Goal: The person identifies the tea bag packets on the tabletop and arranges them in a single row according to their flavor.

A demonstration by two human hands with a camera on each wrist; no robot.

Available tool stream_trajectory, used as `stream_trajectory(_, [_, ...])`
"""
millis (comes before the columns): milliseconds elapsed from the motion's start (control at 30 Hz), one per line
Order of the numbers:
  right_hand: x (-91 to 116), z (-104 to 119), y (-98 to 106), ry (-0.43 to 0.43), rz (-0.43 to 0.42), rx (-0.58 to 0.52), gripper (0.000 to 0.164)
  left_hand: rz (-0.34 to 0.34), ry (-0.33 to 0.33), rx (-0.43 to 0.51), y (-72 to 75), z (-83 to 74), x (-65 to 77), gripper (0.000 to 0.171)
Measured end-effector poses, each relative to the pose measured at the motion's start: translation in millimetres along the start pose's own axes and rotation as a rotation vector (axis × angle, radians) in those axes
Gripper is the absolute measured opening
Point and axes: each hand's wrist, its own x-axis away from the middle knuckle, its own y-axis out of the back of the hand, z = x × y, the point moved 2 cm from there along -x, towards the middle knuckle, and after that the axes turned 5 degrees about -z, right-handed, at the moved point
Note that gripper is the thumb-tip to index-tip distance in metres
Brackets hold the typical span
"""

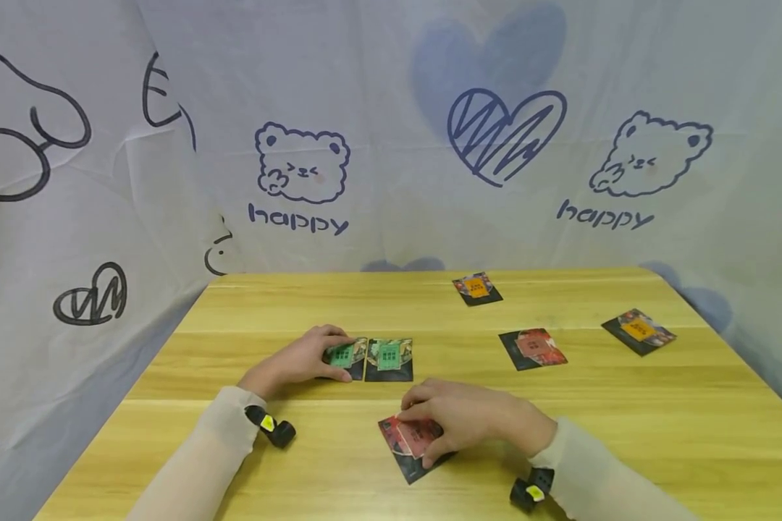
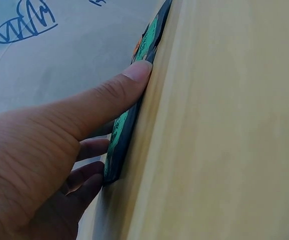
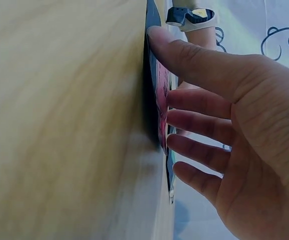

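Observation:
My left hand lies over a flat square packet with a green label, its thumb on the near edge and its fingers around the far and left sides. Right beside it lies a second green-labelled packet. Nearer to me, my right hand holds a red-labelled packet between thumb and fingers. That packet sits askew, and in the right wrist view a dark shadow shows under its edge. The thumb rests on the green packet's edge in the left wrist view.
Another red-labelled packet lies to the right on the wooden table. Two orange-labelled packets lie farther off, one at the back and one at the right. A printed cloth hangs behind the table.

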Motion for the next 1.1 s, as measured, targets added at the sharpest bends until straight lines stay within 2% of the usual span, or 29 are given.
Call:
stream_trajectory(333, [1.8, 0.4, -3.0, 0.077, 0.008, -0.018, 0.061, -0.002, -0.002, 0.001, -2.3, 0.4, 0.7, 0.078])
stream_trajectory(467, [1.2, -0.1, -2.2, 0.078, -0.002, -0.01, 0.065, -0.007, -0.002, 0.006, -1.2, 0.3, -0.3, 0.077])
stream_trajectory(667, [2.5, -1.1, -0.9, 0.053, -0.017, 0.005, 0.067, -0.001, -0.009, -0.002, -0.4, 0.2, -1.5, 0.078])
stream_trajectory(1100, [5.2, -6.5, 4.7, -0.103, 0.02, -0.015, 0.07, 0.006, 0.003, -0.002, 0.3, -0.3, -1.7, 0.077])
